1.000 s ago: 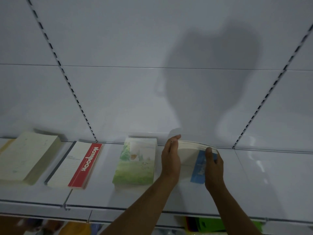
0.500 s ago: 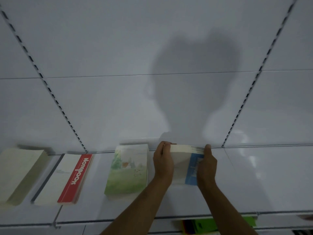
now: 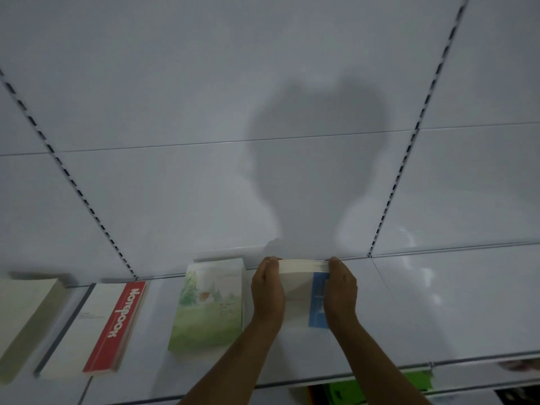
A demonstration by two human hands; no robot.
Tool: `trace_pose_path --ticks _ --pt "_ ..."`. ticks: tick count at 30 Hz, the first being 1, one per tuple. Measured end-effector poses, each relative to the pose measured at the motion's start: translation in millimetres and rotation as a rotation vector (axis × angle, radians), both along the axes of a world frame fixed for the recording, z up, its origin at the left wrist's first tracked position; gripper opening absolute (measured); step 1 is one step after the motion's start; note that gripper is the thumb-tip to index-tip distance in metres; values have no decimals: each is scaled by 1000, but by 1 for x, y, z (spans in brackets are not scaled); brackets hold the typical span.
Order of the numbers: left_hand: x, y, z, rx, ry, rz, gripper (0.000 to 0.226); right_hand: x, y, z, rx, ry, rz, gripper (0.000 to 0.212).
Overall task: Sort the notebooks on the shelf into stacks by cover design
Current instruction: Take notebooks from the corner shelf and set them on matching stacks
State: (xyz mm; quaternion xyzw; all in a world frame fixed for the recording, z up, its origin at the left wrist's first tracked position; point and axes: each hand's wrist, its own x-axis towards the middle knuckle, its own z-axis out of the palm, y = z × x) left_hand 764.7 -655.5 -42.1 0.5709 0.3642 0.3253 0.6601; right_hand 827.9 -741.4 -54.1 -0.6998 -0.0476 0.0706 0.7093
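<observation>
Hands clamp a stack of notebooks from both sides: the left hand [image 3: 267,290] presses flat against its left edge, the right hand [image 3: 341,289] against its right edge, fingers wrapped over the far corners. This white-and-blue stack [image 3: 304,290] lies on the white shelf [image 3: 438,311] near the back panel, its page edges showing at the far end and a blue band running down the cover's right side. Just beside the left hand lies a stack with a green landscape cover [image 3: 209,305], flat and apart from the held one. Further left sits a white stack with a red "Notebook" band [image 3: 93,328], and at the left edge a pale cream stack [image 3: 26,320], partly cut off by the frame. All four rest in a row, none touching. Behind them the white back panel [image 3: 204,112] carries a person's shadow. Below the shelf's front lip, bright green items [image 3: 380,387] show on a lower level, too hidden to identify.
</observation>
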Motion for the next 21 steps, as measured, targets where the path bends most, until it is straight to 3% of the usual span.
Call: trace_pose_path --ticks 3,6,9,11,13,21 --pt "3 4 1 -43 9 -22 31 5 1 0 32 65 43 33" --pt "0 6 -13 -63 0 -90 36 5 -6 -8 81 -8 117 31" --pt "-5 4 -35 -217 -66 -125 75 -2 -14 -20 137 -6 187 57" --pt "-5 0 -37 -320 -123 -81 70 -2 -19 -19 231 101 203 72" --pt "-3 1 -29 -434 -172 -21 64 2 -24 -15 292 204 193 68" --pt "-3 4 -46 -523 77 1 43 -10 -25 -22 76 401 156 46"
